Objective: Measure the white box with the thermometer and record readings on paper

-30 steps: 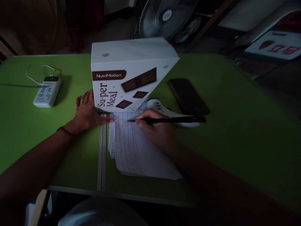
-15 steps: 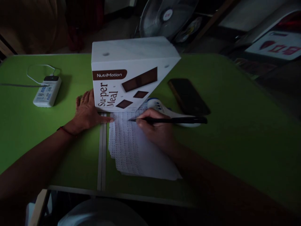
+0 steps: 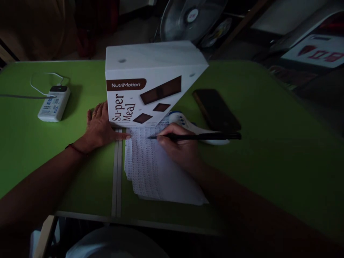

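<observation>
From the head camera, I am looking down at a green table (image 3: 268, 143) in dim light. My right hand (image 3: 180, 148) is resting on a stack of paper (image 3: 150, 172) covered in small printed rows, and its fingers are pinching a black pen (image 3: 199, 136) close to the tip. The pen is lying nearly level, its tip touching the upper part of the sheet and its far end pointing to the right. My left hand (image 3: 100, 127) is lying flat on the table just left of the paper, fingers pressed together and stretched forward, the thumb reaching to the paper's top left corner. That hand is touching the side of a white NutriMotion box (image 3: 150, 82), which is standing upright at the far edge of the paper.

Just behind my right hand, a white thermometer-like device (image 3: 185, 123) is lying partly hidden by the pen and the fingers. A dark phone (image 3: 216, 110) is lying flat just beyond it, to the right of the box. Well apart on the left, a white power bank (image 3: 53, 104) is sitting with a cable (image 3: 43, 80) plugged in. A fan (image 3: 190, 19) is standing beyond the table's far edge.
</observation>
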Available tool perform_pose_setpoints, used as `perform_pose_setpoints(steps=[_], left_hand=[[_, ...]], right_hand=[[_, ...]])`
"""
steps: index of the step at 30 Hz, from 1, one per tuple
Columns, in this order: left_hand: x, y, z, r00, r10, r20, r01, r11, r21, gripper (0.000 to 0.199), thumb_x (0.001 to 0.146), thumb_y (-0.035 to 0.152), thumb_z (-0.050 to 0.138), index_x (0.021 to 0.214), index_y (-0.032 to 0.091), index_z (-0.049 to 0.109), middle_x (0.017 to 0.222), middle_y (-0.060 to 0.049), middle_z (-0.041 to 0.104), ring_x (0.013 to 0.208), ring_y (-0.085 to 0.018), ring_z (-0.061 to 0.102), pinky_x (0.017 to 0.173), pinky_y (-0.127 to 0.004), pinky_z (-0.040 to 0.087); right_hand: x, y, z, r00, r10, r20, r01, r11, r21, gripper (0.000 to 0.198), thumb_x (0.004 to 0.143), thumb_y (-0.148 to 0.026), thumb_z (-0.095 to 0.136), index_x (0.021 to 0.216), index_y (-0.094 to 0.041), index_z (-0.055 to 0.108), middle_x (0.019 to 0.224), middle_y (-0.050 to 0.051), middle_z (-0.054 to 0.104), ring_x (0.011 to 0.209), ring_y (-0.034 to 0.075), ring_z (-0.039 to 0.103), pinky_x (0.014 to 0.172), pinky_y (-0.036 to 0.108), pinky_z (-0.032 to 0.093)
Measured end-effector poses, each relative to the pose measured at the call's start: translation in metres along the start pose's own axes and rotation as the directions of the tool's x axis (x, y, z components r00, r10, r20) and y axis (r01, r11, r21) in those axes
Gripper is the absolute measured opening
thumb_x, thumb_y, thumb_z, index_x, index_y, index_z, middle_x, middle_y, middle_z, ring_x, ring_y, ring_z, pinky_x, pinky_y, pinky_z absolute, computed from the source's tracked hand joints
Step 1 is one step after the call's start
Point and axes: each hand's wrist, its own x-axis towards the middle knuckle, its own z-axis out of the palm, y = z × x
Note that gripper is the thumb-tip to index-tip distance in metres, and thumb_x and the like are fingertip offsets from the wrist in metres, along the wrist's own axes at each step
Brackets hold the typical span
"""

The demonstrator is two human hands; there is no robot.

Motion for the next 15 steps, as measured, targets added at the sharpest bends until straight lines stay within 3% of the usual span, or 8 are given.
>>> perform_pose_setpoints(steps=[8,11,13,15], left_hand=[[-0.001,0.003,-0.002,1.000,0.001,0.004,-0.001,1.000,0.012,0.125,0.053,0.082,0.084,0.150,0.017,0.039,0.159,-0.021,0.044,0.151,-0.046,0.034,0.128,-0.064,0.016],[-0.001,0.004,-0.003,1.000,0.001,-0.002,-0.001,1.000,0.007,0.123,0.052,0.081,0.085,0.148,0.017,0.041,0.158,-0.021,0.046,0.150,-0.046,0.035,0.128,-0.064,0.017],[0.000,0.004,-0.003,1.000,0.002,-0.007,-0.002,1.000,-0.007,0.124,0.053,0.081,0.085,0.149,0.017,0.040,0.159,-0.021,0.045,0.151,-0.046,0.034,0.128,-0.064,0.017],[-0.001,0.004,-0.004,1.000,0.003,-0.012,-0.003,1.000,-0.024,0.128,0.051,0.082,0.085,0.151,0.018,0.038,0.160,-0.021,0.043,0.150,-0.047,0.035,0.128,-0.066,0.019]], right_hand=[[-0.004,-0.001,0.000,0.999,-0.022,-0.033,0.021,1.000,-0.019,0.009,0.077,-0.019,0.061,0.072,-0.026,0.059,0.063,-0.004,0.058,0.054,0.014,0.053,0.051,0.028,0.045],[-0.005,-0.003,-0.002,0.995,-0.094,-0.038,0.092,0.994,-0.057,0.012,0.081,-0.015,0.060,0.076,-0.026,0.061,0.066,-0.003,0.060,0.055,0.015,0.056,0.052,0.029,0.047],[-0.006,-0.008,-0.004,0.973,-0.220,0.066,0.226,0.969,-0.100,0.016,0.085,-0.012,0.061,0.086,-0.028,0.066,0.076,-0.001,0.066,0.065,0.017,0.063,0.060,0.032,0.052],[-0.008,-0.014,-0.009,0.909,-0.327,0.258,0.380,0.904,-0.196,0.026,0.089,-0.008,0.056,0.098,-0.028,0.070,0.090,0.004,0.071,0.079,0.022,0.069,0.068,0.037,0.055]])
